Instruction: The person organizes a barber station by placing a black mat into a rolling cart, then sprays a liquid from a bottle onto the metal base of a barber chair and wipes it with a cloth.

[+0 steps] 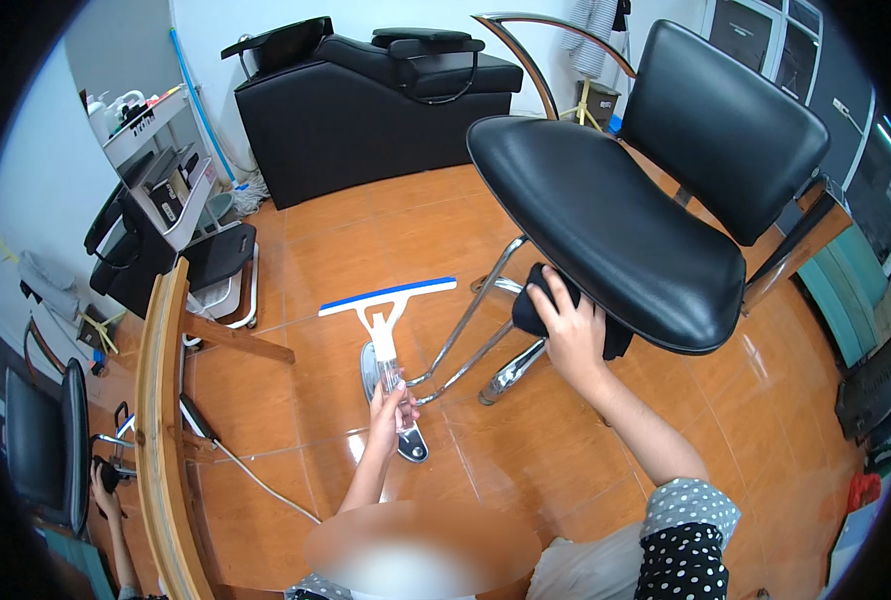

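Observation:
My left hand (396,409) is wrapped around the clear handle of a white window squeegee (384,322) with a blue blade edge, which points away from me above the floor. Under my right hand (576,334) is a bunched black cloth (531,311), pressed against the front edge of a salon chair's black padded seat (603,202). Part of the cloth is hidden by my fingers and the seat. Chrome tubes (468,322) run from below the seat to a metal footrest (413,444), partly covered by my left hand and the squeegee.
A wooden-framed mirror (160,420) stands at the left, with a white cable (265,480) on the tiled floor beside it. Further back are a white trolley (152,124), a mop (246,195) and a black shampoo bed (370,127). Teal boards (850,292) lean at the right.

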Demonstrator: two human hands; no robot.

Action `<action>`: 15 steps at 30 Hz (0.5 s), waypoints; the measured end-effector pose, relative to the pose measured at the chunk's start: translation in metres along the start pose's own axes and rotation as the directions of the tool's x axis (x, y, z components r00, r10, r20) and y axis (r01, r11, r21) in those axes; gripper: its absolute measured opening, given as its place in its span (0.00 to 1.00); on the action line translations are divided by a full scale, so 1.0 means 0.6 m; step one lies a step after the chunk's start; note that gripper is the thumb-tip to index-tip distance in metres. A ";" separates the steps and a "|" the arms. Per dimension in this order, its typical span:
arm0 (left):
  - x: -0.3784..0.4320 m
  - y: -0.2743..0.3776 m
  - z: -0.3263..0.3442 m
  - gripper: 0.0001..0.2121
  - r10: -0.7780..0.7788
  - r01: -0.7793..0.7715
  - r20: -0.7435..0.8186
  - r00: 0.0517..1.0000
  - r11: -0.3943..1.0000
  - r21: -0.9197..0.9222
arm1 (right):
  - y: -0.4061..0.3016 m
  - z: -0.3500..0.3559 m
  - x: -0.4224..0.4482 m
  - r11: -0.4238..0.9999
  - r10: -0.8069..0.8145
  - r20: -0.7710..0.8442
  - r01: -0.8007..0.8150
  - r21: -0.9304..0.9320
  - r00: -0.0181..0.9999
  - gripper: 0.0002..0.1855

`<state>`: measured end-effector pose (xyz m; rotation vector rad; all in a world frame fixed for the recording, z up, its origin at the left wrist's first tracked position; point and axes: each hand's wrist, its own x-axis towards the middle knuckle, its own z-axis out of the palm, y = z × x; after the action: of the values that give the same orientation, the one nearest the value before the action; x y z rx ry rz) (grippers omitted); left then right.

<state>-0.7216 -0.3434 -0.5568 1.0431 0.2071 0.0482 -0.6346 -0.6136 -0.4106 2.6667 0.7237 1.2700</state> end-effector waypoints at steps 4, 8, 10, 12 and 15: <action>-0.002 0.000 0.003 0.19 0.003 -0.003 -0.007 1.000 1.000 -0.005 | -0.029 0.028 0.025 0.975 0.187 0.149 -0.164 -0.149 0.971 0.24; 0.002 -0.007 -0.002 0.19 0.022 -0.023 -0.026 0.999 0.999 -0.022 | -0.096 0.067 0.043 0.877 0.203 0.251 -0.061 -0.477 0.946 0.20; 0.005 -0.010 0.005 0.19 0.002 -0.003 -0.025 1.000 1.000 -0.024 | -0.111 0.067 0.023 0.823 0.090 0.302 0.100 -0.559 0.949 0.19; 0.004 -0.012 0.009 0.19 -0.021 0.020 -0.019 1.000 1.000 -0.018 | -0.114 0.082 -0.015 0.879 -0.088 0.299 0.215 -0.426 0.950 0.21; 0.004 -0.018 0.010 0.19 0.001 -0.001 0.005 1.000 1.000 0.028 | -0.097 0.078 -0.052 0.954 -0.235 0.258 0.273 -0.122 0.937 0.20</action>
<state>-0.7190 -0.3534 -0.5635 1.0708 0.2029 0.0435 -0.6382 -0.5716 -0.4796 2.4455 0.8606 0.8801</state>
